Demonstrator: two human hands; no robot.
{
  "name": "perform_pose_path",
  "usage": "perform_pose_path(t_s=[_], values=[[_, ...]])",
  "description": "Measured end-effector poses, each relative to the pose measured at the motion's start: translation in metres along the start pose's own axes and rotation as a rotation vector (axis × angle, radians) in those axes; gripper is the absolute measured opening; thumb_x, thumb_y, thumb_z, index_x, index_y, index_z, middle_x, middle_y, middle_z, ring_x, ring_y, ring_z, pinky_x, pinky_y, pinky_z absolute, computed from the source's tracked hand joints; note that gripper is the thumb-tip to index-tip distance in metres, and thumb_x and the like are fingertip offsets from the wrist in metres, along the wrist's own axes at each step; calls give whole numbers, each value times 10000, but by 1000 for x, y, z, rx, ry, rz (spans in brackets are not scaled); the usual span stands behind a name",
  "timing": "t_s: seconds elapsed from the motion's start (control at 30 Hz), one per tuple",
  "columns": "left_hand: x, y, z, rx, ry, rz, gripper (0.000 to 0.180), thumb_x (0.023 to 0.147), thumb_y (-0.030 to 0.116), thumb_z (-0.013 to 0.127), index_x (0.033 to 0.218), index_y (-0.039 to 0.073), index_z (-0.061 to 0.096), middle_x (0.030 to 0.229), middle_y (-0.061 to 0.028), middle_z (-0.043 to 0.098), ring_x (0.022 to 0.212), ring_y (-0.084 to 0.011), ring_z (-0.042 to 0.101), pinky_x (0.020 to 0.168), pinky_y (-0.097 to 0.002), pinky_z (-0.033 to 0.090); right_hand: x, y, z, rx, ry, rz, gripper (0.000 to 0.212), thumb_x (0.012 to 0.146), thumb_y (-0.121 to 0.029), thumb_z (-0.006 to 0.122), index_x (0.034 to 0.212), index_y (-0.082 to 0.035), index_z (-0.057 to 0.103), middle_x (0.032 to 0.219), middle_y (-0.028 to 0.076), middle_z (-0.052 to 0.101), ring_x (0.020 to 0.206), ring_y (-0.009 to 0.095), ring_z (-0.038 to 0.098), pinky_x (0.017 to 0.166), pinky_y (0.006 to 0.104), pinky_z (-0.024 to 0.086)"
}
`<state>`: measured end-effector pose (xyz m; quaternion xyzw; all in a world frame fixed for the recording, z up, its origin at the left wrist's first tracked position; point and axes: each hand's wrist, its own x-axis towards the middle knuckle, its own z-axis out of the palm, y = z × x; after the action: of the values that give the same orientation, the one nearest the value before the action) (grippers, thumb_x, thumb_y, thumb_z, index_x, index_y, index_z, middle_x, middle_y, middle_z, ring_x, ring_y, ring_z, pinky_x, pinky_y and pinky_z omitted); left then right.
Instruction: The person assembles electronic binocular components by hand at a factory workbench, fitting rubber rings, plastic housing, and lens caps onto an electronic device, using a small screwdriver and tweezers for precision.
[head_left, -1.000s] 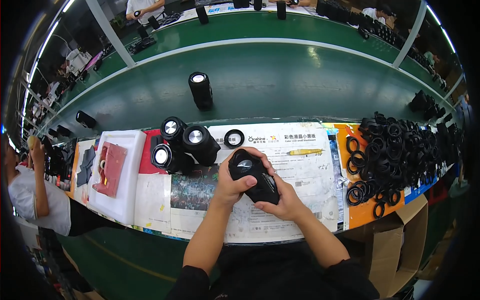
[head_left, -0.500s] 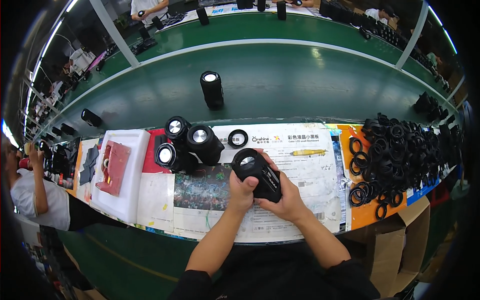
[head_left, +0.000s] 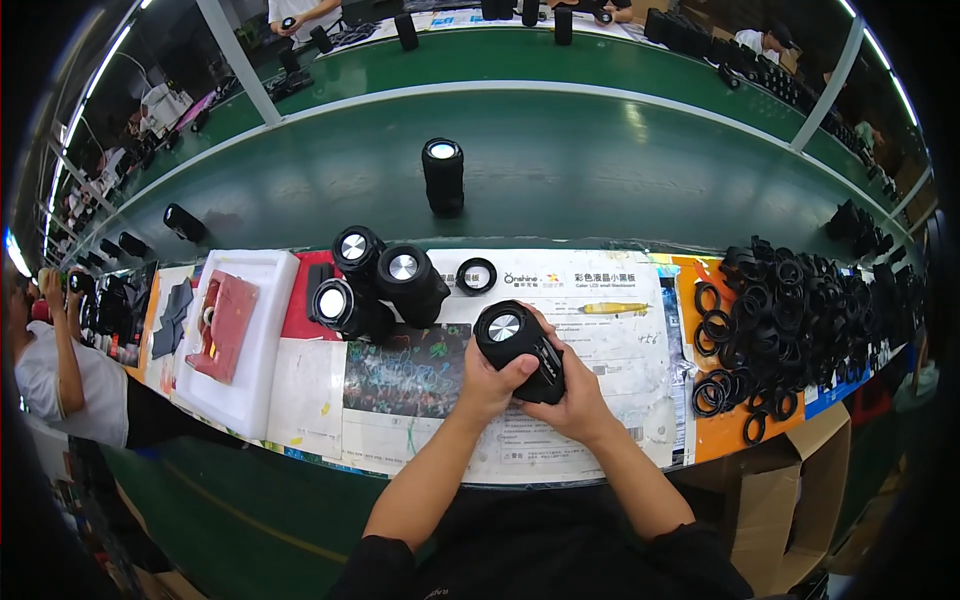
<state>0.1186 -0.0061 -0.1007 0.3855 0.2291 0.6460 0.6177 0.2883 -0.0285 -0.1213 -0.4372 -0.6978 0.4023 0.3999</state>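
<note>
A black cylindrical speaker [head_left: 527, 352] with a silver disc at its upper end is held between my two hands, tilted over the paper-covered bench. My left hand [head_left: 492, 378] wraps its left side, the thumb lying across the front. My right hand [head_left: 575, 395] closes round its right and lower side. Just beyond the speaker lies a loose black ring [head_left: 476, 277]. To the left, three similar speakers [head_left: 412, 285] stand close together with their silver discs facing up.
A heap of black rings [head_left: 770, 330] covers the bench's right end. A white foam tray [head_left: 262, 390] holding a red piece lies at left. Another speaker [head_left: 444, 180] stands on the green conveyor [head_left: 560, 170]. An open carton [head_left: 790, 500] sits below right; a co-worker [head_left: 70, 385] is at far left.
The speaker on the conveyor has shifted a little to the right. My view has tilted slightly. Both hands keep their hold on the speaker, with hardly any movement.
</note>
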Motion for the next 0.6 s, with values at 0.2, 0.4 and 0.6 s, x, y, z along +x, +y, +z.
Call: perform_pose_path(t_s=[0.2,0.4,0.6], values=[[0,47,-36,35,-65,-15,582,897,224,931,1324,-17,618,1152,-136,744,1000,-262,778,918,-414,654,50,-4,-40,-39,-172,-162,332,1105,-255,712,1335,-22,767,1397,166,756,1163,293,770,1021,395,593],[-7,60,-52,56,-30,-91,591,889,226,926,1330,-13,614,1108,-136,736,976,-268,777,875,-410,652,166,-11,1,-467,-177,-165,436,1055,-269,769,1432,-59,712,1360,177,685,1198,361,704,1045,447,576],[-2,49,-54,138,-16,-117,653,865,320,946,1329,-6,623,1140,-119,736,973,-280,781,857,-411,656,180,-1,22,-637,-367,-189,752,899,-358,902,1520,-41,622,1423,192,652,1350,401,615,1137,477,543]])
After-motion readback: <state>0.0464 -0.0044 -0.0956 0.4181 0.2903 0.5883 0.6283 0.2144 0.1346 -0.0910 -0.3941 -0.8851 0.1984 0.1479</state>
